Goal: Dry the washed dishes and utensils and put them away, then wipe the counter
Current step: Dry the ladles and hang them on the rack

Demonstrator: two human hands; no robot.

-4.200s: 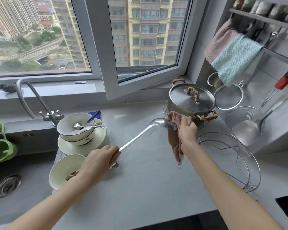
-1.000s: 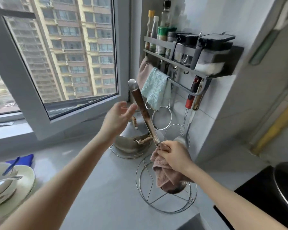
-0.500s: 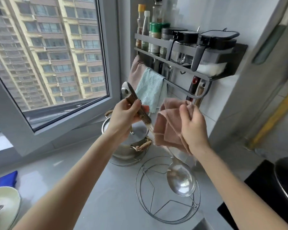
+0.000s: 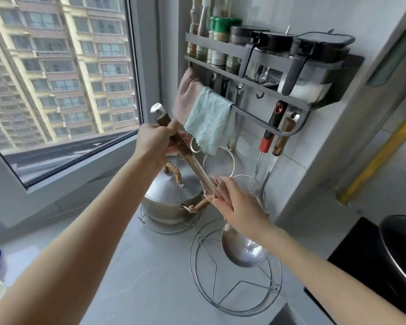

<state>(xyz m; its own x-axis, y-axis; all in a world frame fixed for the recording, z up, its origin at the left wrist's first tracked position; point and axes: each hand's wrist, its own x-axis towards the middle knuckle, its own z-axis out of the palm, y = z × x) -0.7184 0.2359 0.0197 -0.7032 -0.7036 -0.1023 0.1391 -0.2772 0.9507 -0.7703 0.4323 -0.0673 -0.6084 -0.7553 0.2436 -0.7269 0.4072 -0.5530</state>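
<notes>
A long steel ladle (image 4: 243,250) with a brown wooden handle hangs slanted over the grey counter (image 4: 131,277), bowl down at the lower right. My left hand (image 4: 157,141) grips the wooden handle near its top end. My right hand (image 4: 236,207) pinches a pink cloth (image 4: 212,192) around the metal shaft just above the bowl. Most of the cloth is hidden inside that hand.
A lidded steel pot (image 4: 174,195) stands on a wire trivet behind the ladle. A second wire trivet (image 4: 234,273) lies under the bowl. A wall rack (image 4: 267,66) holds bottles, hanging cloths (image 4: 206,118), strainers and utensils. A black stove with a pan (image 4: 399,252) is at right.
My right hand has slid the pink cloth down the shaft from near the handle to just above the bowl. My left hand keeps hold of the handle; earlier it let go briefly and regripped.
</notes>
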